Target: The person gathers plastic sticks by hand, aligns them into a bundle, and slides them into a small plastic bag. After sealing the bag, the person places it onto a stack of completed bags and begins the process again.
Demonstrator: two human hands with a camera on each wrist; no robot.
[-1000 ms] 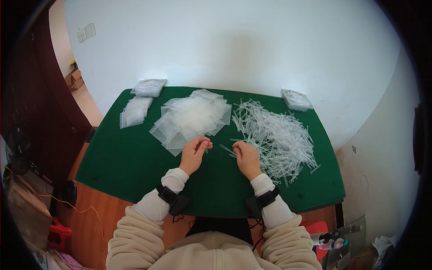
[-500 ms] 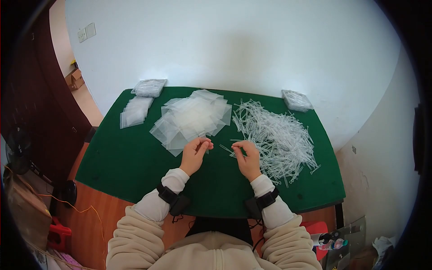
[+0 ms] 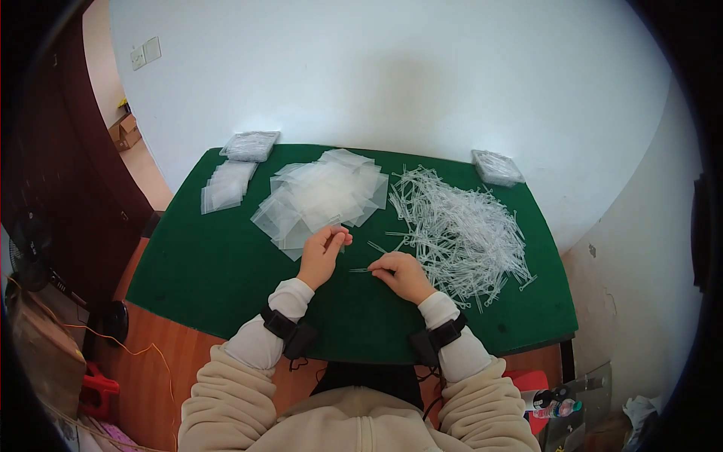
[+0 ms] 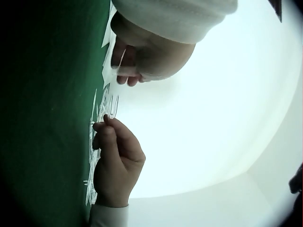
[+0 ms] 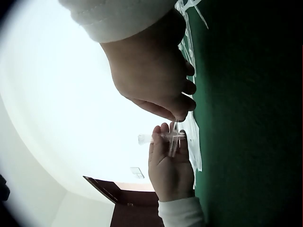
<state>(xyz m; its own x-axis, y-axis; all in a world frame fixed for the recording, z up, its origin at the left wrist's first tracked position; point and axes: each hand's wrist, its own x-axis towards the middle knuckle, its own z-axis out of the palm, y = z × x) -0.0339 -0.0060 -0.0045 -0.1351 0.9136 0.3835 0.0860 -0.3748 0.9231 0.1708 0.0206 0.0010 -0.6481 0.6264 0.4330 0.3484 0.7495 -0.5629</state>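
Note:
Between the thumb and forefinger of my right hand (image 3: 407, 276) a small clear two-pronged plastic fork (image 4: 113, 108) is pinched, its prongs pointing toward my left hand. My left hand (image 3: 320, 258) is raised at the near edge of the heap of clear plastic bags (image 3: 320, 197), its fingers curled. A clear plastic piece (image 5: 161, 137) lies across those fingers in the right wrist view, gripped there; I cannot tell its exact kind. Just right of my right hand spreads a big pile of clear plastic forks (image 3: 467, 237), with a few loose ones at its left edge.
At the back left of the green table (image 3: 203, 279) lies a filled clear packet (image 3: 251, 146), with a fanned stack of small bags (image 3: 226, 188) in front. Another filled packet (image 3: 497, 167) sits at the back right. A white wall (image 3: 361, 75) rises behind.
My right hand has come away from the pile's left edge toward me and to the left, now with a fork in its fingertips. The left hand has shifted only slightly.

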